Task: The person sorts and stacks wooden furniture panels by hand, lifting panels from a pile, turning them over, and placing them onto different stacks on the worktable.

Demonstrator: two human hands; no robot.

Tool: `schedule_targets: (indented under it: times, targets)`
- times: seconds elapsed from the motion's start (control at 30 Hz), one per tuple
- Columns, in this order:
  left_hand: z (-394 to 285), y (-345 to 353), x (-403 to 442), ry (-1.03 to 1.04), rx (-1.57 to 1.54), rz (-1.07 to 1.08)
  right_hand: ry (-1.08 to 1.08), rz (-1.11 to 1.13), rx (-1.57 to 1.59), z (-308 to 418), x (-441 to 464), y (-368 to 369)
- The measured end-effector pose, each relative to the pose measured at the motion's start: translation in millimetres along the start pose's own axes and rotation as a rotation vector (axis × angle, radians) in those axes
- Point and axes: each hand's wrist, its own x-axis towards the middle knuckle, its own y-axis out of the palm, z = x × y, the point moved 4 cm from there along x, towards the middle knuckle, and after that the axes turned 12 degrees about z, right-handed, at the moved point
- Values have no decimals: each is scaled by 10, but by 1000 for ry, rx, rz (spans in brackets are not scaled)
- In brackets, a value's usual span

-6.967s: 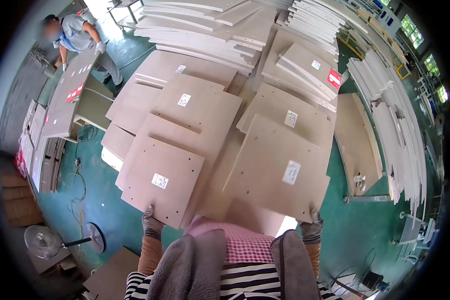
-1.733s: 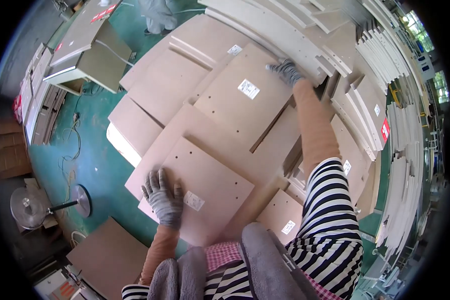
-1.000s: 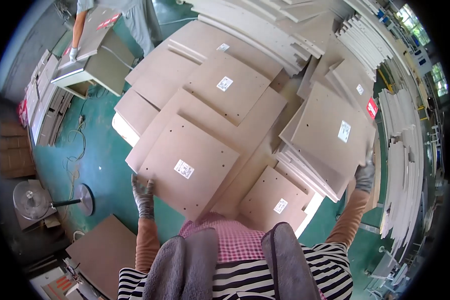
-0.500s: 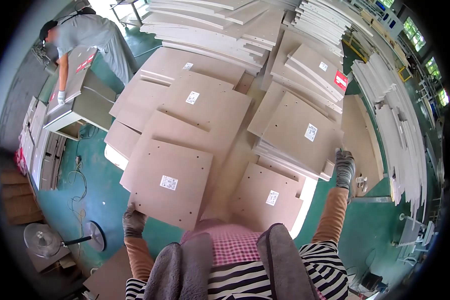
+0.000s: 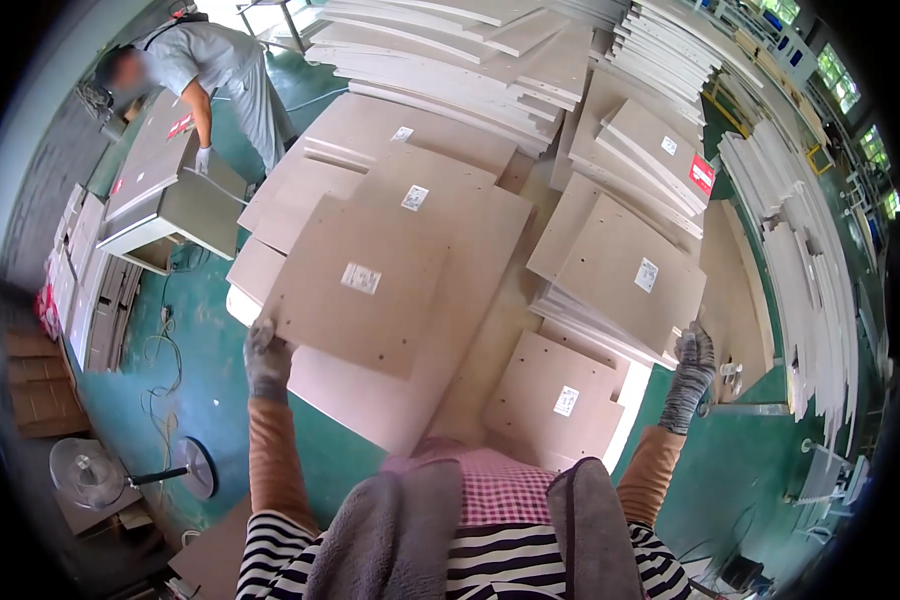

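Note:
Gloved in grey, my left hand (image 5: 267, 360) grips the near left corner of a brown flat board (image 5: 370, 315). A white label and small dark holes mark that board, which is slightly blurred and overlaps a larger labelled board (image 5: 480, 225). My right hand (image 5: 694, 355), also gloved, is closed at the near right corner of another labelled board (image 5: 610, 240) on the right stack. Its fingertips are partly hidden at the board's edge. Closer to my body, between the hands, lies a smaller board (image 5: 540, 390) with a label and holes.
Tall stacks of panels (image 5: 450, 75) stand at the back, with more panels (image 5: 795, 270) along the right. At the far left a person (image 5: 225, 80) bends over a cabinet (image 5: 170, 215). A fan (image 5: 88, 472) and a cord (image 5: 165, 350) are on the left.
My left hand has moved the labelled board forward over the stack, uncovering the board surface below. My right hand stays at its board's corner. The view has shifted slightly.

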Motion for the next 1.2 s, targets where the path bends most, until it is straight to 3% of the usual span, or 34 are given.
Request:
schedule_targets:
  times: [0.07, 0.13, 0.2, 0.4, 0.57, 0.8, 0.93, 1.0, 1.03, 1.07, 1.13, 1.17, 1.2]
  targets:
    - [38, 208, 408, 37, 80, 41, 25, 3, 6, -12, -109, 64]
    - [276, -171, 1116, 242, 860, 168, 44, -14, 96, -164, -186, 89]
    - [251, 401, 1307, -6, 51, 125, 32, -8, -8, -132, -309, 124]
    - [612, 453, 2335, 23, 100, 176, 164, 77, 63, -510, -717, 112]
    - [877, 525, 2746, -75, 108, 230, 275, 27, 85, -801, -1060, -54]
    - [772, 546, 3001, -247, 383, 373, 349, -126, -5, -885, -1370, -168]
    - [604, 449, 3138, -375, 727, 428, 402, -117, 41, -925, -1517, -266]
    - [719, 151, 3516, -556, 897, 574, 418, -146, 62, -962, -1586, -281]
    - [724, 184, 3596, -680, 1174, 620, 429, -160, 79, -986, -1611, -288]
    - [769, 239, 3645, -685, 1179, 630, 435, -170, 80, -1009, -1629, -303]
    - [729, 403, 3736, -315, 1181, 468, 411, -120, 98, -1031, -1663, -277]
    - [712, 619, 3697, -161, 1502, 564, 422, -133, 102, -1044, -1692, -242]
    - [799, 871, 3605, -167, 1509, 580, 436, -150, 125, -1013, -1702, -164]
